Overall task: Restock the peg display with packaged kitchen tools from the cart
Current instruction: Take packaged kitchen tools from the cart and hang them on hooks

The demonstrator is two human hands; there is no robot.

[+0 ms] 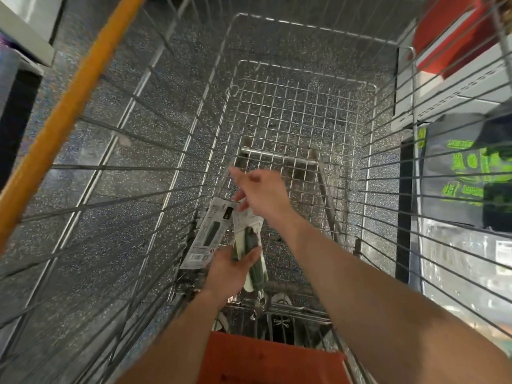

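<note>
left grip (230, 268): palm up low in the cart, fingers curled under the held package, thumb (250, 254) laid across its front.
right grip (263, 191): above the left one, index finger (235, 173) stretched out and away, the lower fingers curled at the top edge of the held package. i think they pinch the card there, but motion blur softens that spot.
held package (250, 239): a long pale card with a dark green tool on it, running lengthwise between my two grips, top end toward the far end of the cart.
second package (206, 236): same sort of card with a dark tool and a barcode at its near end. it lies on the cart bottom just left of the held one, tilted against the left wire wall, and neither grip touches it.
cart (304, 112): wire basket seen from above, with both arms reaching into its near end.
handle bar (69, 106): orange, slanting across the upper left.
orange panel (263, 361): at the near edge, between my forearms.
floor (171, 79): dark and speckled, seen through the wires.
right side: a grey bag (457, 167) with green print and a red box (448, 29) sit on shelving outside the cart.
</note>
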